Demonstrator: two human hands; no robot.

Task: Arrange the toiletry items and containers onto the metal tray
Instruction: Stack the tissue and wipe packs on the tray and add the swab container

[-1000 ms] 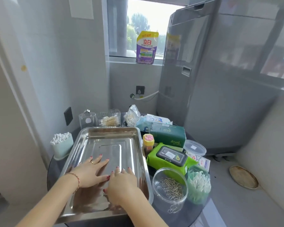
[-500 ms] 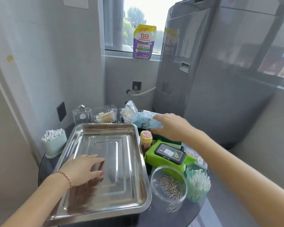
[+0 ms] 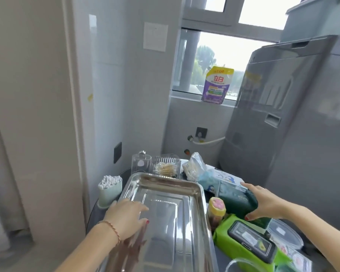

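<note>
The metal tray (image 3: 165, 185) lies on the dark round table with nothing in it. My left hand (image 3: 126, 216) rests on its left side, fingers relaxed. My right hand (image 3: 263, 203) spans the dark green tissue box (image 3: 236, 199) just right of the tray, thumb at its near edge and fingers over its far top. A small yellow-capped bottle (image 3: 216, 207) stands between tray and box. A green wet-wipes pack (image 3: 243, 238) lies in front of the box. Behind it are a blue tissue pack (image 3: 214, 179) and a clear bag of cotton swabs (image 3: 194, 165).
A pale green cup of cotton swabs (image 3: 109, 188) stands left of the tray. Two clear containers (image 3: 166, 166) sit behind it. A clear lidded tub (image 3: 285, 234) is at the right. A washing machine (image 3: 292, 124) rises close behind; the wall is at the left.
My head has tilted up and left. My right hand has settled from above onto the dark green tissue box. My left hand stays on the tray's left side.
</note>
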